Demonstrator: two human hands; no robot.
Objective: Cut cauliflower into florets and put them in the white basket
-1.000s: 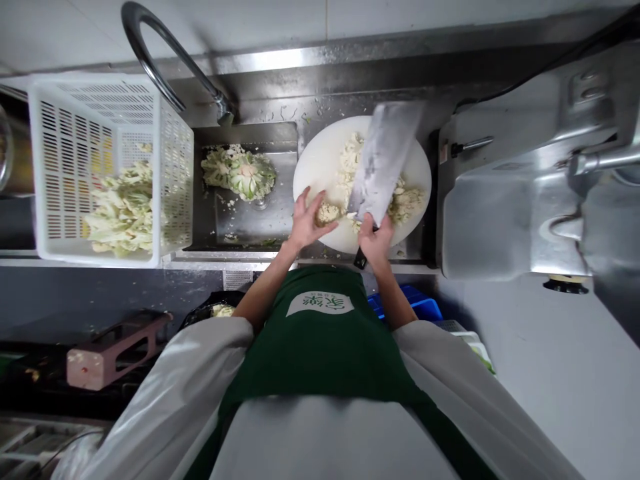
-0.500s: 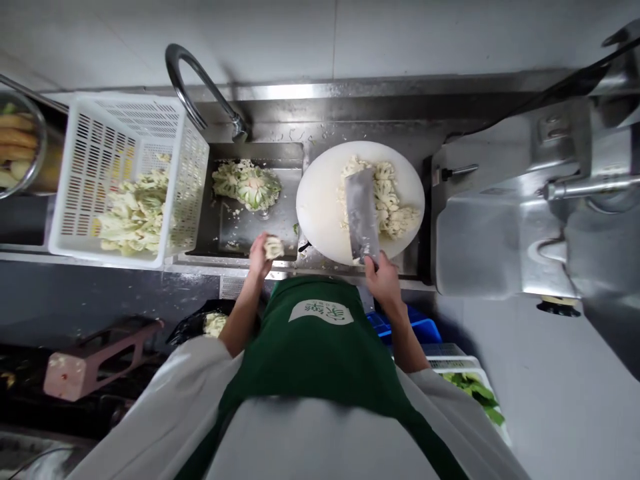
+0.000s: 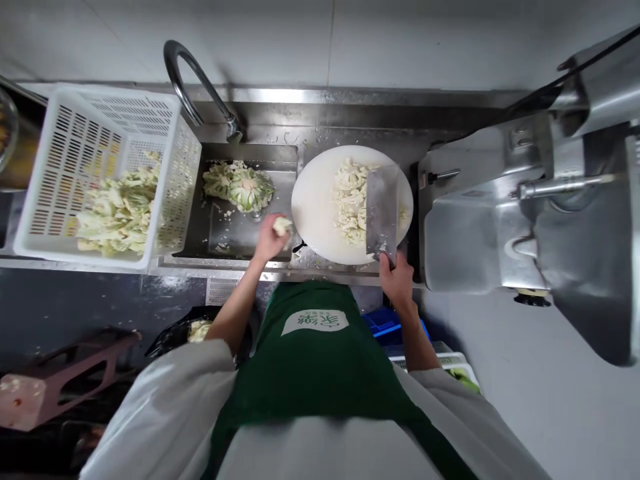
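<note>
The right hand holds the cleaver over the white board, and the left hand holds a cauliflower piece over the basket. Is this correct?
Not quite: the head view shows the left hand holding the cauliflower piece over the sink. The rest is correct.

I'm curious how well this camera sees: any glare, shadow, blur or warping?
Head view: glare streaks the steel ledge; the tap throws a soft shadow on the wall; the cleaver looks slightly blurred; the lower left is murky; the wide lens seems to stretch the machine at right.

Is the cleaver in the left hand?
No, the right hand grips the cleaver; the left holds a cauliflower piece.
</note>
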